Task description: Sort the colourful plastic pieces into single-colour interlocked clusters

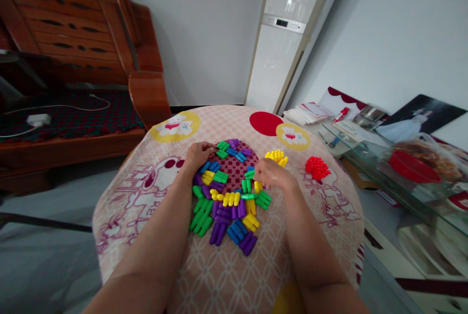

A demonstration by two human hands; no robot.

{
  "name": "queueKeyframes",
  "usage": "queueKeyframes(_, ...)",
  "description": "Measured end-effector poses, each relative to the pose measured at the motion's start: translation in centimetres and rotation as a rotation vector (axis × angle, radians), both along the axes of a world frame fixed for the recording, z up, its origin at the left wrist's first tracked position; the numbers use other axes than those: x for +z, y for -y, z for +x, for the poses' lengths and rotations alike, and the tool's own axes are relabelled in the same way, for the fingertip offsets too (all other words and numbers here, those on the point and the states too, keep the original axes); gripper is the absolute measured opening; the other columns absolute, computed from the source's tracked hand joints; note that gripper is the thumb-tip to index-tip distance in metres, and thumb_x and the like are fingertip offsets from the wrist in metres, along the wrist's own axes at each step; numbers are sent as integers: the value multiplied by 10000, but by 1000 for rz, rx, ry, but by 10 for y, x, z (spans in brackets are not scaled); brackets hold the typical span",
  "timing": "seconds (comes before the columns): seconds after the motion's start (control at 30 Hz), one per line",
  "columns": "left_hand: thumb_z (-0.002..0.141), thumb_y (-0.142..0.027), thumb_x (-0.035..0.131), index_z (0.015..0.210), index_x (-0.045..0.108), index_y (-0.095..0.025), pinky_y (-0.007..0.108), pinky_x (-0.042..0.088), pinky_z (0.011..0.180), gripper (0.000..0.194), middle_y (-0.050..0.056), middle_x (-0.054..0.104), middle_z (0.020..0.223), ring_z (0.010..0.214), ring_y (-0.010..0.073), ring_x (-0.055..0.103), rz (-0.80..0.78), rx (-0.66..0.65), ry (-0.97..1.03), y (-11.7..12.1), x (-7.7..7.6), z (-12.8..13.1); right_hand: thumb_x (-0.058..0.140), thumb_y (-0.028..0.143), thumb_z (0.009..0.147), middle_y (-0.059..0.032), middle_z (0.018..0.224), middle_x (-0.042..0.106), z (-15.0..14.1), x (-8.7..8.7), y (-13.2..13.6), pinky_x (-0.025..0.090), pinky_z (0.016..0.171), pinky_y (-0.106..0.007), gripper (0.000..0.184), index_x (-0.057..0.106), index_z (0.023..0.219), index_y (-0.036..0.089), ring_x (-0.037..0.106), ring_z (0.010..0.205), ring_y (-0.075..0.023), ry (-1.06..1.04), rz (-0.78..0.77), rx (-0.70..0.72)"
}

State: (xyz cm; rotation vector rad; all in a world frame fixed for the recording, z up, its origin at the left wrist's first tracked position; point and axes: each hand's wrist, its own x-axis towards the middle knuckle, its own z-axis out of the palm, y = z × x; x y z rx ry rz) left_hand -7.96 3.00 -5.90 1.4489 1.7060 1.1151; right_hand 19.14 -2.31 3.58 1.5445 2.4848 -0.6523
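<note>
Head camera looks down over my two bare forearms onto a round table (153, 236) covered with a pink cartoon-print cloth. At its middle lies a dark red pegboard (234, 168) with a grid of holes, and coloured plastic pegs (223, 206) are set around it in a ring: green, blue and purple along the top edge, yellow, purple and green down my left side, and a thick spread of green, purple, blue and yellow clusters on the near side. My left hand (197, 154) rests on the board's upper left edge, its fingers curled over the pegs there; whether it pinches one I cannot tell. My right hand (269, 173) sits at the board's right edge with fingers drawn together near a green peg and a yellow one, but the fingertips are too small to show whether anything is gripped. Beyond that hand a small heap of loose yellow pegs (277, 157) lies on the cloth, and farther right, well apart, a heap of red pegs (316, 167). As I judge it, the outer ring is largely filled while the middle of the board is bare, and with two heaps lying loose a good part of the pegging is left. A wooden bench (73, 36) stands off to the left.
</note>
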Motion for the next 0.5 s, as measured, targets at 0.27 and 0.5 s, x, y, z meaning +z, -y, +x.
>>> queueKeyframes(0.27,785,-244,595,996,763,-182,225,534,610,277,19,740,716,622,147,667,5,3,-14,0,-1,0,606,150,805,17,447,585,44,1,-15,456,421,-162,191,593,614,154,584,416,-108,-388,-101,-283)
queueKeyframes(0.5,783,-214,587,997,754,-154,215,527,573,278,20,728,713,597,134,646,-15,0,45,3,5,3,728,200,712,21,494,638,29,-10,-13,482,424,-176,92,651,696,152,614,423,-122,-395,-415,-97)
